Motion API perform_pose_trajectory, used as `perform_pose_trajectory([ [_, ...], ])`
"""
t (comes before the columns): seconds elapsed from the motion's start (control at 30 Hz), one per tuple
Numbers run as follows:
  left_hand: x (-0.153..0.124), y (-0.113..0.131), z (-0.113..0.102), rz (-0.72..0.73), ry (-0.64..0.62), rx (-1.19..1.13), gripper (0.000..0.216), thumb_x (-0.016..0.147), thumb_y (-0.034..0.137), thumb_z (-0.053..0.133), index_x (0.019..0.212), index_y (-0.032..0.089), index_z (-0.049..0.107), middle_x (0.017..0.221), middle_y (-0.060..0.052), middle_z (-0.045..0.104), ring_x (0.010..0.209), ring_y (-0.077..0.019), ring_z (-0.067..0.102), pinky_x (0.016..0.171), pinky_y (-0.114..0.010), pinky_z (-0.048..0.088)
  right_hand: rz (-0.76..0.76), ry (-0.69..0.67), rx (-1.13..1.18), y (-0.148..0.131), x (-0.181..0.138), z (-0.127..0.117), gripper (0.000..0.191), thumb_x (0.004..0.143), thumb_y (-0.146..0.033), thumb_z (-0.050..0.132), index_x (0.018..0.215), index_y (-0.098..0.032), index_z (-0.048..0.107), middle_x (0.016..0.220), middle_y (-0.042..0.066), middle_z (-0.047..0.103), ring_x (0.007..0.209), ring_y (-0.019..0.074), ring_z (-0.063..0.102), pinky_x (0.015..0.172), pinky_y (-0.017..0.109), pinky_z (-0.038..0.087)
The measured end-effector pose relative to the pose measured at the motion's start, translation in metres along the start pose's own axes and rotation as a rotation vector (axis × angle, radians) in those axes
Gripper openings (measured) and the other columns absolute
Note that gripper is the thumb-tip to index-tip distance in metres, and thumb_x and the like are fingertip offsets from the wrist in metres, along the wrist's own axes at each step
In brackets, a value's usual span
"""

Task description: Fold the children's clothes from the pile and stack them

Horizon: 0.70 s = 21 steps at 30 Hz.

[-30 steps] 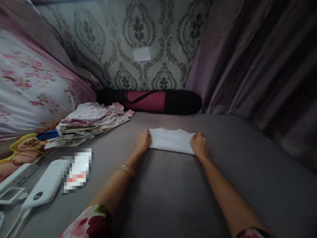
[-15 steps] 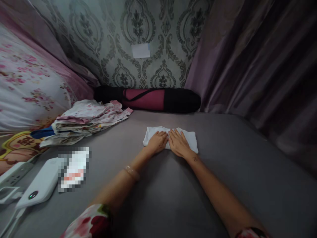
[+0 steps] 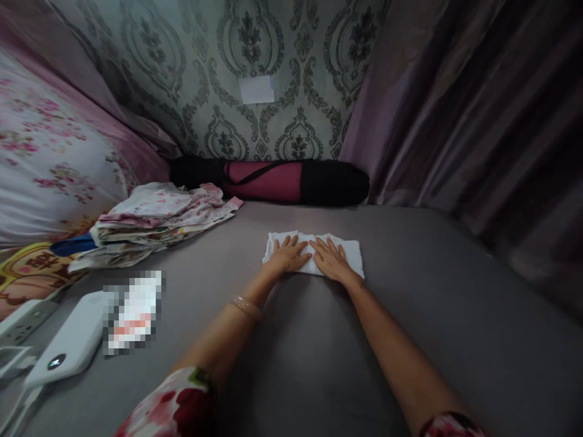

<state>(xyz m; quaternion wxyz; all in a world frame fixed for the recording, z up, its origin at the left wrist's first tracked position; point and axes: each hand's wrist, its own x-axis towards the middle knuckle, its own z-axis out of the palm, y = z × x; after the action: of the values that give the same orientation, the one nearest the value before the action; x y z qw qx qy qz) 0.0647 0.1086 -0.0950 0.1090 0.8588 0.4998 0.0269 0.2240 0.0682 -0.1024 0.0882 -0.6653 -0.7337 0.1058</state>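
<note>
A white folded cloth lies flat on the grey sheet, wider than it is deep. My left hand rests palm down on its left half, fingers spread. On the right half lies my right hand, also flat with the fingers apart. The two hands are close together near the middle of the cloth and cover part of it. Whether the cloth is a garment or a towel cannot be made out.
Left of the cloth stands a pile of folded printed clothes. Nearer are a white power bank with cables, a power strip and a blurred-out item. A black and maroon roll bag lies along the wall; curtains hang at right.
The fingers of both hands have spread wider on the cloth, and my left hand has shifted slightly left. The cloth stays in place and looks a little flatter.
</note>
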Motion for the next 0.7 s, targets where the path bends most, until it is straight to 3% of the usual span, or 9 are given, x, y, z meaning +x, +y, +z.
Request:
perform_pose_trajectory([
  [0.1, 0.004, 0.009, 0.001, 0.012, 0.229, 0.043, 0.043, 0.098, 0.036, 0.028, 0.127, 0.018, 0.054, 0.145, -0.012, 0.044, 0.137, -0.0263, 0.034, 0.112, -0.051, 0.023, -0.038, 0.109, -0.038, -0.007, 0.003, -0.001, 0.053, 0.094, -0.025, 0.026, 0.145, -0.016, 0.037, 0.152, 0.006, 0.032, 0.143, 0.0255, 0.019, 0.115, 0.052, 0.01],
  [0.17, 0.005, 0.012, 0.009, 0.043, 0.323, 0.04, 0.042, 0.099, 0.031, 0.026, 0.128, 0.015, 0.053, 0.141, -0.012, 0.049, 0.134, -0.0215, 0.04, 0.112, -0.042, 0.027, -0.072, 0.168, -0.064, -0.01, 0.005, 0.005, 0.054, 0.094, -0.025, 0.024, 0.144, -0.007, 0.037, 0.151, 0.01, 0.033, 0.142, 0.0232, 0.02, 0.116, 0.045, 0.01],
  [0.33, 0.009, 0.006, 0.032, 0.025, 0.241, 0.05, 0.047, 0.099, 0.033, 0.028, 0.138, 0.014, 0.044, 0.148, -0.012, 0.039, 0.138, -0.0256, 0.033, 0.113, -0.043, 0.027, -0.06, 0.174, -0.054, -0.011, 0.005, 0.024, 0.055, 0.094, -0.026, 0.024, 0.144, -0.004, 0.036, 0.151, 0.01, 0.033, 0.141, 0.0216, 0.023, 0.116, 0.038, 0.015],
  [0.5, 0.007, 0.005, 0.026, 0.012, 0.198, 0.046, 0.048, 0.099, 0.036, 0.027, 0.14, 0.016, 0.043, 0.149, -0.01, 0.037, 0.139, -0.0241, 0.032, 0.113, -0.043, 0.027, -0.084, 0.137, -0.034, -0.005, 0.006, 0.019, 0.056, 0.095, -0.028, 0.023, 0.145, -0.006, 0.034, 0.152, 0.01, 0.032, 0.142, 0.0205, 0.023, 0.116, 0.038, 0.015],
  [0.57, 0.005, 0.009, 0.021, 0.027, 0.226, 0.039, 0.049, 0.099, 0.037, 0.025, 0.138, 0.016, 0.044, 0.149, -0.011, 0.038, 0.139, -0.0237, 0.032, 0.114, -0.043, 0.026, -0.09, 0.122, -0.027, -0.001, 0.005, 0.013, 0.056, 0.095, -0.028, 0.023, 0.145, -0.006, 0.034, 0.152, 0.01, 0.032, 0.142, 0.0201, 0.023, 0.116, 0.037, 0.017],
  [0.7, 0.001, 0.022, 0.021, 0.103, 0.346, 0.024, 0.05, 0.099, 0.036, 0.022, 0.14, 0.015, 0.043, 0.148, -0.01, 0.04, 0.14, -0.0231, 0.029, 0.116, -0.043, 0.022, -0.041, 0.218, -0.078, 0.006, 0.002, 0.007, 0.056, 0.093, -0.024, 0.025, 0.145, -0.004, 0.034, 0.152, 0.013, 0.031, 0.143, 0.0222, 0.02, 0.116, 0.038, 0.014],
])
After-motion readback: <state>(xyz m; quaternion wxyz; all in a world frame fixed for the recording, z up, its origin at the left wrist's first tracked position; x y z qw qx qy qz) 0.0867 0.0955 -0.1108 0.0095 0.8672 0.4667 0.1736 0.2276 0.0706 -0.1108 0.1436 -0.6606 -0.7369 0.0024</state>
